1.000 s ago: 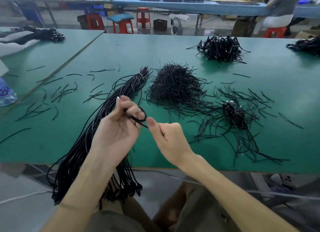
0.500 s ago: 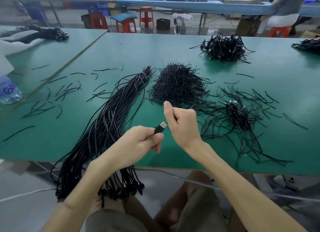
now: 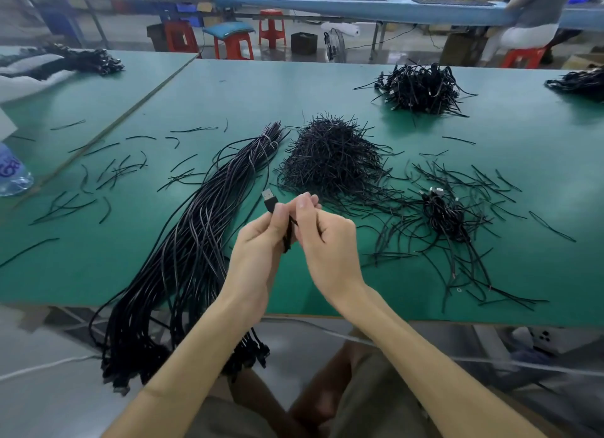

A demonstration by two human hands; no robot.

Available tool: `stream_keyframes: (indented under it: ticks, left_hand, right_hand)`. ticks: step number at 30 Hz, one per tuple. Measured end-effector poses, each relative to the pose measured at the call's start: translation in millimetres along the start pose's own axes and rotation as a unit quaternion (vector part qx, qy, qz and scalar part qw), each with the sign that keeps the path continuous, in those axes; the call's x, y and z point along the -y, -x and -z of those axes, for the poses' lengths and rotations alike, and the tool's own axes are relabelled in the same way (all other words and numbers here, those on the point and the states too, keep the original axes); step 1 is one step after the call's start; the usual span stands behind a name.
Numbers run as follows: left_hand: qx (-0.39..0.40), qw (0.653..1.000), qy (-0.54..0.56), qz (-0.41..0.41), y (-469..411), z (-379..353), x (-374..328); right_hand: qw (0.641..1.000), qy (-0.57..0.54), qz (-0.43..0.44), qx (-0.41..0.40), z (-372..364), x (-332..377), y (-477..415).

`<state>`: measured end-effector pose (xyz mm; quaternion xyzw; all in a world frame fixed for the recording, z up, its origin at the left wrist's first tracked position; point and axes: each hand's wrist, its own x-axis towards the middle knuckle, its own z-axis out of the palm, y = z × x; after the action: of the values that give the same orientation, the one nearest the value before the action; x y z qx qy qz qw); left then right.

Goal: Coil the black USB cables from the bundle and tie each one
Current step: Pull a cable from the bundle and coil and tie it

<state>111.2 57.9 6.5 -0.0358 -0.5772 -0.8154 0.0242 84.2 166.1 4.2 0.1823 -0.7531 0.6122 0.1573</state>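
Mid-frame, the left hand (image 3: 258, 246) clamps its fingers on a cable (image 3: 287, 238), plug (image 3: 268, 198) upward. The right hand (image 3: 327, 238) pinches it too, probably steadying loops for tying.

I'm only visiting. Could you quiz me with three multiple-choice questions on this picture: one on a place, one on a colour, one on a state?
1. Where does the long bundle of black USB cables lie?
A. On a red stool
B. On the flat work table beside the left hand, hanging over its front edge
C. At the far right corner

2. What colour is the table top?
A. Green
B. White
C. Red

3. How is the silver-tipped USB plug of the single black cable?
A. Lying on the table
B. Pushed into a socket
C. Sticking up out of the left hand's grip

Answers:
1 B: it runs down the table and past the edge.
2 A: its bare surface is green throughout.
3 C: the left hand grips the cable below the plug; the right hand pinches it too.
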Motion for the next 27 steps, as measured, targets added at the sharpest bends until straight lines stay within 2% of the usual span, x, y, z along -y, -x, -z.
stream_keyframes:
  ticks: [5, 10, 13, 15, 20, 24, 27]
  left_hand:
    - [-0.011, 0.981, 0.188, 0.054, -7, -8, -7]
    - [-0.026, 0.971, 0.224, 0.081, -5, -2, -10]
    - [-0.038, 0.966, 0.248, 0.060, -6, 2, -11]
    - [-0.029, 0.968, 0.245, 0.047, -6, 4, -13]
    - [0.010, 0.980, 0.194, 0.042, -5, 11, -11]
    - [0.033, 0.982, 0.179, 0.044, -3, 11, -4]
    - [0.071, 0.985, 0.149, 0.050, -2, 10, -3]
  right_hand:
    - [0.999, 0.025, -0.007, 0.019, -5, -5, 10]
    - [0.998, 0.022, -0.019, 0.047, -2, -6, 19]
    - [0.992, 0.071, -0.069, 0.084, 0, -8, 19]
    - [0.987, 0.064, -0.110, 0.103, 2, -6, 19]
    - [0.964, -0.044, -0.188, 0.185, 11, 0, 8]
    - [0.956, -0.119, -0.174, 0.202, 17, -2, 1]
    - [0.958, -0.152, -0.163, 0.182, 21, -1, 0]
